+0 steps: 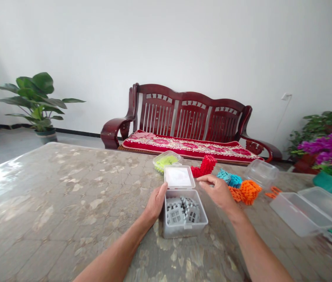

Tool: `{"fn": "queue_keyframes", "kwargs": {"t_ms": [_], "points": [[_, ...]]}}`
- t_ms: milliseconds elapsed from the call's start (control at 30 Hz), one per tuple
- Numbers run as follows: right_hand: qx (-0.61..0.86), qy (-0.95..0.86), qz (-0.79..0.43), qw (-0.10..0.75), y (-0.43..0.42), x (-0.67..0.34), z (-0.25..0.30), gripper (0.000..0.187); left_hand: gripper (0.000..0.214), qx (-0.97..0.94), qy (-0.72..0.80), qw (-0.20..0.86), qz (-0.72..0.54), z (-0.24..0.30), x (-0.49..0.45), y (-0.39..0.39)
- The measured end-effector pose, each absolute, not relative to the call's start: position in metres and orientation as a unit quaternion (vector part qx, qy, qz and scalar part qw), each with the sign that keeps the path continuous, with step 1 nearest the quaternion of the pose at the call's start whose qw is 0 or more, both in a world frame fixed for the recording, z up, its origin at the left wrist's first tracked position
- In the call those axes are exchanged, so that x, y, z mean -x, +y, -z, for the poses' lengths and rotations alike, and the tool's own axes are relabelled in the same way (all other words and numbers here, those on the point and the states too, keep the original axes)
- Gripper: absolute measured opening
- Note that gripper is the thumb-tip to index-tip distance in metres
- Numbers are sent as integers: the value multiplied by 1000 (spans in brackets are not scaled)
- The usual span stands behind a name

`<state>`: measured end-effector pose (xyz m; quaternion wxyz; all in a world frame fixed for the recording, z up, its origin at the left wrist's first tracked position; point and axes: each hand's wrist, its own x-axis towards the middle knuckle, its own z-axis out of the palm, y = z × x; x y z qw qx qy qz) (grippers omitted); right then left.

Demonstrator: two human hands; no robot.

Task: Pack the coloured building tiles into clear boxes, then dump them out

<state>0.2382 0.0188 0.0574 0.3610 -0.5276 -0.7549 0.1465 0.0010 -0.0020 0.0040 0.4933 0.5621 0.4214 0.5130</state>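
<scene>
A small clear plastic box [183, 230] stands open on the table in front of me, its hinged lid [179, 177] lying back. Inside it sits a clump of grey interlocking pieces [183, 210]. My left hand [155, 203] rests against the box's left wall, fingers curved along it. My right hand [218, 191] hovers at the box's right rear corner, fingers stretched toward the lid's edge, holding nothing I can see.
Behind the box are a closed box of lime-green pieces [166, 160], a red cluster [204, 166], a teal cluster [230, 178] and an orange cluster [247, 191]. Empty clear boxes [301, 213] lie at right. The marble-patterned table [66, 196] stretches left.
</scene>
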Motion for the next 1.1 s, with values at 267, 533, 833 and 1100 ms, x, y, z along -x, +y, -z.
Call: {"fn": "queue_keyframes", "kwargs": {"t_ms": [267,533,833,1100], "points": [[677,-705,64,204,40,-271,-5,40,62,-555,420,504,-512,4,-1,2],[694,-702,91,132,38,-269,4,39,63,-556,431,496,-508,2,0,0],[698,-677,79,218,34,-264,-3,40,61,-559,413,501,-515,5,-1,2],[502,-710,-205,450,20,-241,-49,38,61,-554,425,500,-513,3,-1,1]]}}
